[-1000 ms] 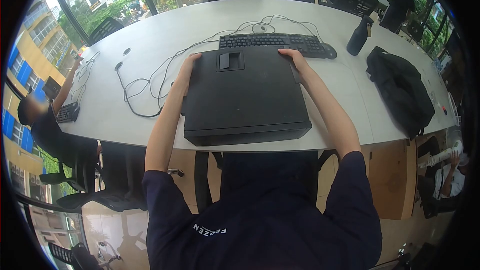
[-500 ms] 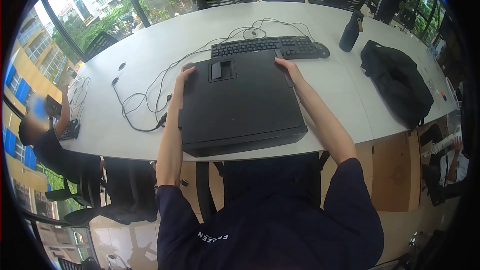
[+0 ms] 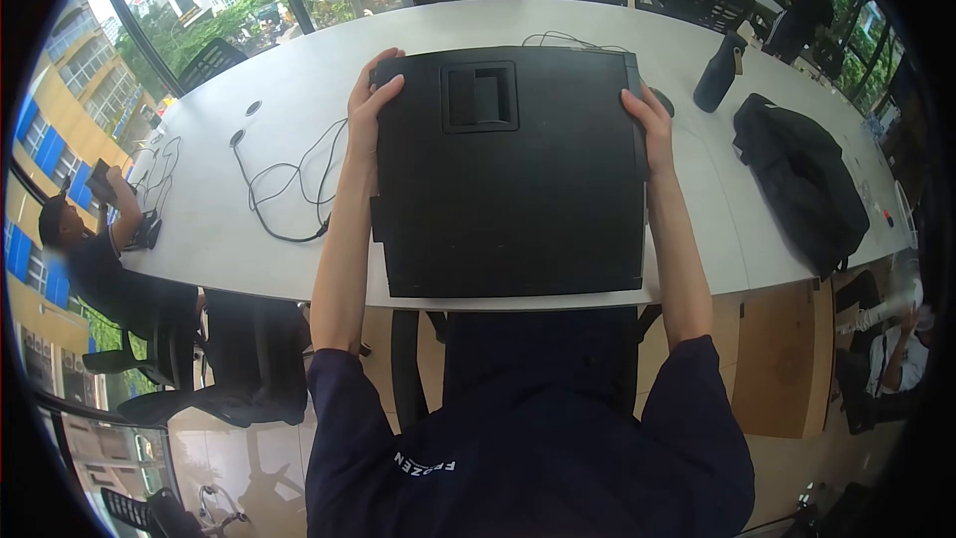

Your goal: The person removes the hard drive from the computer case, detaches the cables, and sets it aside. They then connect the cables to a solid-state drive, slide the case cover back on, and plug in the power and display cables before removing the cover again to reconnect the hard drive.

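Note:
A black desktop computer case (image 3: 513, 204) is held between both hands in front of me, its broad panel facing me. Near the top of that panel is a recessed latch (image 3: 480, 98). My left hand (image 3: 370, 105) grips the upper left edge, thumb on the panel and fingers round the side. On the opposite edge my right hand (image 3: 652, 128) does the same, its fingers mostly hidden behind the case. Just beyond the right hand, part of a black mouse (image 3: 666, 100) shows. A black cable (image 3: 289, 182) lies looped on the table, left of my left forearm.
On the white table (image 3: 702, 239) stand a dark blue bottle (image 3: 719, 72) and, nearer me, a black bag (image 3: 802, 179). At left a seated person (image 3: 100, 249) holds a dark box-shaped object. Chairs line the far side; a brown cardboard box (image 3: 784, 359) is at lower right.
Both hands have raised and tilted the computer case so its panel faces me more squarely. It now hides the keyboard. My view has shifted slightly, and the person at left has raised their head.

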